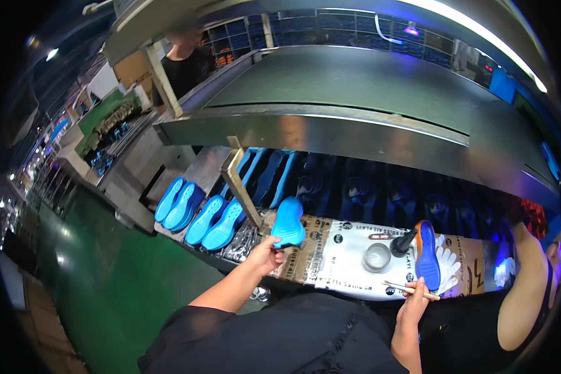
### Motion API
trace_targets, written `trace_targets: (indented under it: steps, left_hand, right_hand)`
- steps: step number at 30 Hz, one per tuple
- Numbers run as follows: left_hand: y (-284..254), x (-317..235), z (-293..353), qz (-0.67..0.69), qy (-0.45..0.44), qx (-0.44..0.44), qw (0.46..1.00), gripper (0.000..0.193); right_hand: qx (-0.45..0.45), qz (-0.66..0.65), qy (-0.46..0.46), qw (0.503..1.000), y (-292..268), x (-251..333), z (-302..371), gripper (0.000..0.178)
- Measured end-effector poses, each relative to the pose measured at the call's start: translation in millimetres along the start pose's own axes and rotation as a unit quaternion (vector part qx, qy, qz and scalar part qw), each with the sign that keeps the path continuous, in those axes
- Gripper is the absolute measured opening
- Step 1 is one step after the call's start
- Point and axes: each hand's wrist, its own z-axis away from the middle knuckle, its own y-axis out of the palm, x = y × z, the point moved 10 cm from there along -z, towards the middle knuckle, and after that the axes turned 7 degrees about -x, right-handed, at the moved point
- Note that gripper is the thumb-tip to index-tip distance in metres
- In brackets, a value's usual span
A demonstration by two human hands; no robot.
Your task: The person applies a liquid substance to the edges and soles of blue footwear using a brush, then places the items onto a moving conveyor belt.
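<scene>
My left hand (267, 257) grips the lower end of a bright blue shoe sole (288, 221), fingers closed on its edge, above the brown and white covering of the bench. A slim, light-handled brush (425, 294) is pinched in my right hand (411, 306). Just beyond those fingers is a darker blue sole with an orange rim (426, 252); whether my fingertips also touch it I cannot tell. Between my hands stands a round grey cup (377, 257). A black bottle (402, 244) is beside it, and a small red-handled tool (381, 236) lies behind the cup.
Several blue soles (215, 219) lie at the bench's left end, near an upright metal post (242, 190). White gloves (447, 268) rest at the right. Ahead runs a metal-framed machine (318, 133) with dark shoe-shaped pieces below. A co-worker's arm (527, 287) is close on my right; another person (190, 71) stands far left.
</scene>
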Motion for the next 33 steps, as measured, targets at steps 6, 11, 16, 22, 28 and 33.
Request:
trace_targets:
  steps: [6,11,16,22,28,33]
  left_hand:
    - [84.4,30.4,57.3,-0.271,0.110,0.087,0.952,0.038]
    - [108.1,19.2,43.2,-0.432,0.281,0.011,0.857,0.041]
    - [155.4,15.2,59.7,-0.424,0.326,0.020,0.845,0.038]
    - [176.3,28.0,65.3,-0.419,0.374,0.077,0.824,0.039]
    - [177.6,27.3,71.8,-0.431,0.413,0.075,0.799,0.039]
    - [177.0,25.7,75.7,-0.439,0.442,0.082,0.778,0.036]
  right_hand:
    - [0.036,0.000,-0.005,0.999,12.3,-0.5,-0.7,0.033]
    - [0.090,0.012,-0.047,0.995,46.8,28.0,4.8,0.022]
    - [0.206,0.165,-0.304,0.915,93.1,102.1,51.1,0.027]
    - [0.215,0.162,-0.377,0.886,94.8,108.4,64.5,0.024]
    - [0.260,0.229,-0.421,0.838,117.4,99.2,75.9,0.020]
    - [0.225,0.210,-0.412,0.857,103.9,104.8,69.5,0.020]
